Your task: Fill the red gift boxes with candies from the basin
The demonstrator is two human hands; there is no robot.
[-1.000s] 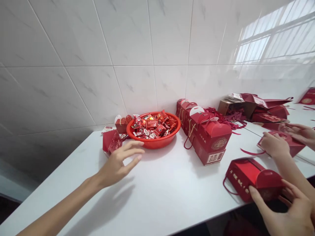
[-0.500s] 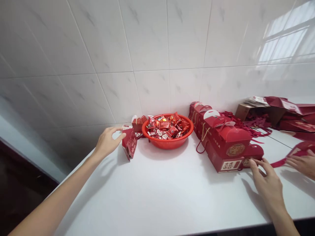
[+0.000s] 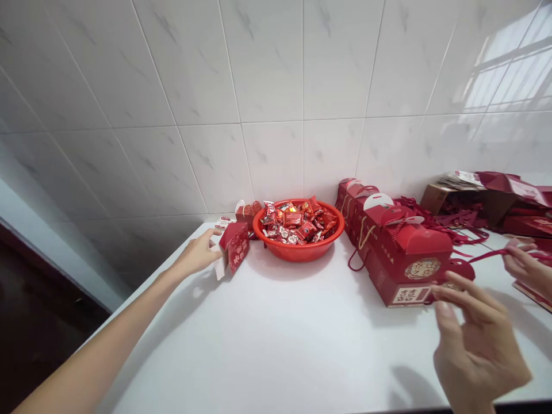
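At the left, my left hand [image 3: 199,253] pinches the near edge of a partly unfolded red cardboard gift box [image 3: 238,248], its white inner flap hanging down over the table. My right hand [image 3: 478,345] is raised in front of the right-hand boxes, fingers apart and nothing in them. Behind its fingertips are a small red box [image 3: 461,270] and the front red gift box [image 3: 414,259] with a gold emblem and a white label. Wrapped candies [image 3: 297,221] fill a red plastic basin [image 3: 297,252] between my hands.
Several red boxes with cord handles [image 3: 356,201] line up toward the tiled wall. Another person's hand [image 3: 528,265] holds a dark red ribbon [image 3: 487,255] at the right edge. Flat cartons and ribbons [image 3: 509,195] pile up behind it. The white table [image 3: 280,339] ends at the front.
My right hand has come off the small box and lifted toward me. The box in my left hand has opened out, showing its white side. The other person's hand has raised the ribbon.
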